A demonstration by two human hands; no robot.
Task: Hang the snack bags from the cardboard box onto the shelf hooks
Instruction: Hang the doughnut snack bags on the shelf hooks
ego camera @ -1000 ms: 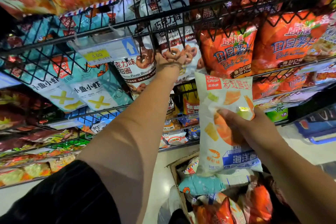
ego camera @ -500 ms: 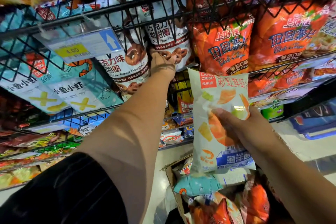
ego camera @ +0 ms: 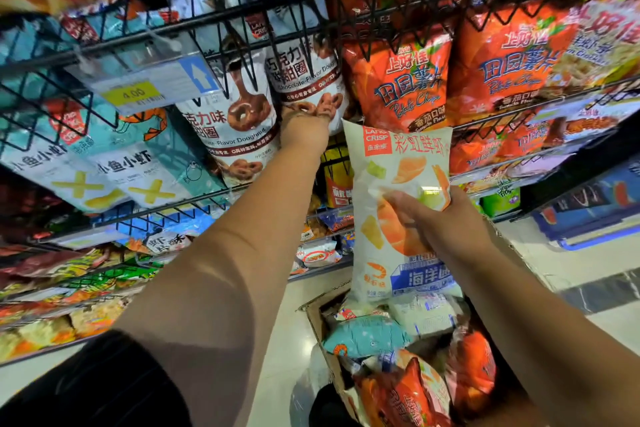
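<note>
My right hand (ego camera: 446, 222) grips a white shrimp-chip bag (ego camera: 391, 184) by its middle and holds it upright in front of the wire shelf (ego camera: 242, 10), above the cardboard box (ego camera: 317, 322). The box sits low on the floor and holds several more snack bags (ego camera: 367, 336). My left hand (ego camera: 304, 126) reaches up to the bottom edge of a hanging chocolate doughnut bag (ego camera: 304, 76). Its fingers are hidden behind that bag.
Red potato-chip bags (ego camera: 398, 80) hang right of the doughnut bags, and teal fish-and-shrimp bags (ego camera: 114, 163) hang to the left. A yellow price tag (ego camera: 133, 94) is clipped to the black shelf rail. Lower shelves hold more snacks. Pale floor lies around the box.
My right hand has raised the shrimp-chip bag slightly closer to the shelf. My left hand stays at the bottom of the doughnut bag.
</note>
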